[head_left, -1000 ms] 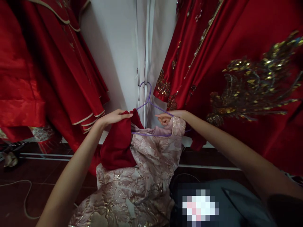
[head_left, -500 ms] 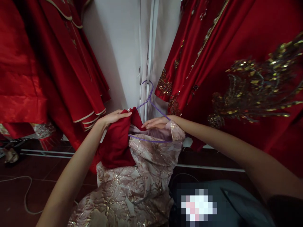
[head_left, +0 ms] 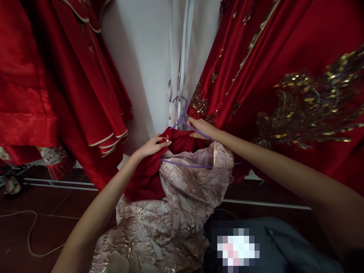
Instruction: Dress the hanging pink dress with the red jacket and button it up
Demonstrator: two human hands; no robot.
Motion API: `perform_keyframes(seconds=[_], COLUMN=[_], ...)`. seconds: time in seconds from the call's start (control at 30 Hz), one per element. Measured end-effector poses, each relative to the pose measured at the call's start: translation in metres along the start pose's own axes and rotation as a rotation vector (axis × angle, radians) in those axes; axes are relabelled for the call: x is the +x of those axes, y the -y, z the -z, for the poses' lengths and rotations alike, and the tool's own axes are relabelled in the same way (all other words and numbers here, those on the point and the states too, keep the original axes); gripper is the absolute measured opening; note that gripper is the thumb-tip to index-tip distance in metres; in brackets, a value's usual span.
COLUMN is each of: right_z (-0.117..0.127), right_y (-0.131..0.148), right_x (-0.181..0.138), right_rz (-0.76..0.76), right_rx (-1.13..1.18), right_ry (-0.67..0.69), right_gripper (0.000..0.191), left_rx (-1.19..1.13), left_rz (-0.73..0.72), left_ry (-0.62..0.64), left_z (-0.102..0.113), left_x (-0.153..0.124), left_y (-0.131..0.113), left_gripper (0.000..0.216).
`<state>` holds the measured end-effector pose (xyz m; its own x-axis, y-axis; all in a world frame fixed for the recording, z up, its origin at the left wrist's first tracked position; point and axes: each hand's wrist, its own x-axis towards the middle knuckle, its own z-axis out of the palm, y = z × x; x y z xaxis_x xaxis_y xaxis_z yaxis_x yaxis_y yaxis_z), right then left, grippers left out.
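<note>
My left hand (head_left: 153, 146) pinches the edge of a red garment (head_left: 145, 182) near small pearl-like beads (head_left: 167, 139). My right hand (head_left: 198, 127) reaches behind the neck of a purple hanger (head_left: 186, 165), its fingers closed on the far side of the same red cloth. The hanger's hook is up at the white rails. From the hanger hangs a pinkish-gold brocade dress (head_left: 184, 189), its right shoulder over the hanger's arm. The red garment lies over the dress's left shoulder. Parts of my right fingers are hidden behind the cloth and hanger.
Red gowns (head_left: 93, 87) with cream piping hang at left. More red gowns (head_left: 295, 45) with gold sequins hang at right. White upright rails (head_left: 184, 41) stand between them before a pale wall. A cable (head_left: 32, 242) and shoes (head_left: 11, 185) lie low at left.
My right hand has moved up and back behind the hanger, drawing red cloth across its middle. My left hand has shifted right with its edge of the cloth.
</note>
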<state>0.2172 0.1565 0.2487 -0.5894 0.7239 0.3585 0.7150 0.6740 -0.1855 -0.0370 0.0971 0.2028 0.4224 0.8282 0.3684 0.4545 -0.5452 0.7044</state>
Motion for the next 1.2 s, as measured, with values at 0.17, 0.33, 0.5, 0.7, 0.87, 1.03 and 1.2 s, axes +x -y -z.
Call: perform_keyframes(seconds=[0.17,0.33,0.5,0.7,0.87,1.03,1.2], right_z=[0.011,0.032,0.054,0.066,0.048,0.004,-0.039], right_y=[0.009,-0.022,-0.066,-0.083,-0.053,-0.028,0.008], right_x=[-0.005,-0.023,-0.06,-0.1,-0.123,-0.126,-0.108], right_rz=[-0.21,-0.398,-0.48,-0.456,-0.464,-0.716,-0.783], right_rx=[-0.332,-0.406,-0.412,-0.46,-0.083,0.469,0.502], right_ry=[-0.048,-0.132,-0.063,-0.038,-0.058,-0.338,-0.912], right_gripper=[0.034,0.035,0.03,0.025,0.017,0.018,0.018], left_rx=[-0.047,-0.044,0.063,0.366,0.595,0.69,0.764], left_rz=[-0.001,-0.028,-0.06,-0.103,-0.112,-0.057,-0.006], left_ry=[-0.046,-0.02,-0.011,-0.125,-0.259,-0.344,-0.438], left_z=[-0.001,-0.001,0.001,0.008,-0.002,-0.022,-0.049], left_x=[0.002,-0.001,0.003,-0.005,-0.018,-0.021,-0.026], left_y=[0.008,0.004,0.013,0.034,0.04,0.028,0.011], left_gripper=[0.041,0.04,0.036,0.026,0.017,0.019,0.022])
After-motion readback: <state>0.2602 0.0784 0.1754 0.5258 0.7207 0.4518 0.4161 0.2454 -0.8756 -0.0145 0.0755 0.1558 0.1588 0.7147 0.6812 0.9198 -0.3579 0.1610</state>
